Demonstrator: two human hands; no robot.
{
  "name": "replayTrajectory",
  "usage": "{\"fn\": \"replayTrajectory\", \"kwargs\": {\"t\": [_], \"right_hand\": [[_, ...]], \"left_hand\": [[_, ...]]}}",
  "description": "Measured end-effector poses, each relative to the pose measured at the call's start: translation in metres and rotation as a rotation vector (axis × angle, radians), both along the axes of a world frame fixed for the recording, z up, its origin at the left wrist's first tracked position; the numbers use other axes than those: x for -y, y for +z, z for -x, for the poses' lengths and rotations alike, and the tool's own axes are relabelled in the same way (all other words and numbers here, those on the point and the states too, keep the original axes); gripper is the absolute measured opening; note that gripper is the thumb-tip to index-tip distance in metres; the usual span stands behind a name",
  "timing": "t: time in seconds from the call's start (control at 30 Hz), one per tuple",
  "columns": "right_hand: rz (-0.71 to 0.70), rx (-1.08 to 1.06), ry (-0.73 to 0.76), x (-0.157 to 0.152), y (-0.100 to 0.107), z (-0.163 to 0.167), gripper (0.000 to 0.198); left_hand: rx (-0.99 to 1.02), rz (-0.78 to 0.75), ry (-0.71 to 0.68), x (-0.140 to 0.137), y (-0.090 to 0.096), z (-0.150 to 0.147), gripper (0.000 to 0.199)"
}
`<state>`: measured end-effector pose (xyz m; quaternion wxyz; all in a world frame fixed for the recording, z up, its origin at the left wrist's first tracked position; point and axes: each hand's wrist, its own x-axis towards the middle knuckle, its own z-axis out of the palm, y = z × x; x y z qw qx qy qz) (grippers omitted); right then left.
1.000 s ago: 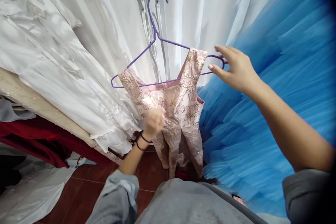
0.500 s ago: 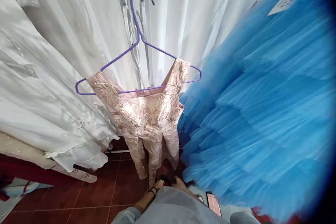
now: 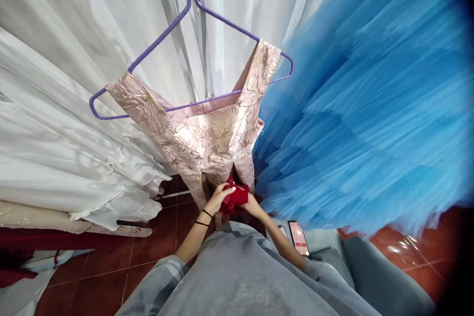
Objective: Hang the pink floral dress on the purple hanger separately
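A bunched red cloth [image 3: 236,196] is between my two hands, low in front of my body. My left hand [image 3: 219,197] grips it from the left side, thumb on top. On the other side my right hand [image 3: 252,204] is closed around the cloth's edge, its fingers mostly hidden. Just beyond hangs a pink and gold brocade dress [image 3: 211,143], its two wide straps looped over a purple hanger [image 3: 159,39]. The dress's lower part drops behind the red cloth and my hands.
White gowns [image 3: 74,148] hang on the left, a ruffled blue tulle dress [image 3: 363,123] on the right. White curtains [image 3: 237,10] and a metal frame [image 3: 185,54] stand behind. A phone [image 3: 298,238] lies at lower right, above red floor tiles [image 3: 148,266].
My hands have come up into clear view with the red cloth, which was barely visible earlier. The hanger and dress appear larger and higher as my view tilts down.
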<state>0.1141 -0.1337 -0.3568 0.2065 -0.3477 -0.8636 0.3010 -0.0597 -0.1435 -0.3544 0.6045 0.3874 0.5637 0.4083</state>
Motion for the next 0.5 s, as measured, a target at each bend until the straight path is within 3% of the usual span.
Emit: {"fn": "replayTrajectory", "kwargs": {"t": [0.07,0.17,0.27,0.37,0.43,0.5], "right_hand": [[0.094,0.018,-0.05,-0.013,0.018,-0.009,0.053],[0.14,0.169,-0.069,-0.031,0.063,-0.028,0.053],[0.0,0.376,-0.041,-0.043,0.119,-0.04,0.059],[-0.135,0.374,-0.004,-0.048,0.168,-0.042,0.073],[-0.164,0.367,0.024,-0.049,0.193,-0.043,0.076],[-0.16,0.386,0.013,-0.047,0.213,-0.045,0.069]], "left_hand": [[-0.031,-0.053,-0.026,-0.001,0.025,0.027,0.038],[-0.101,-0.129,-0.09,-0.002,0.062,0.056,0.034],[-0.211,-0.243,-0.229,-0.003,0.094,0.062,0.04],[-0.275,-0.361,-0.346,-0.002,0.115,0.055,0.045],[-0.234,-0.377,-0.302,0.0,0.123,0.051,0.038],[-0.153,-0.371,-0.144,0.003,0.128,0.049,0.034]]}}
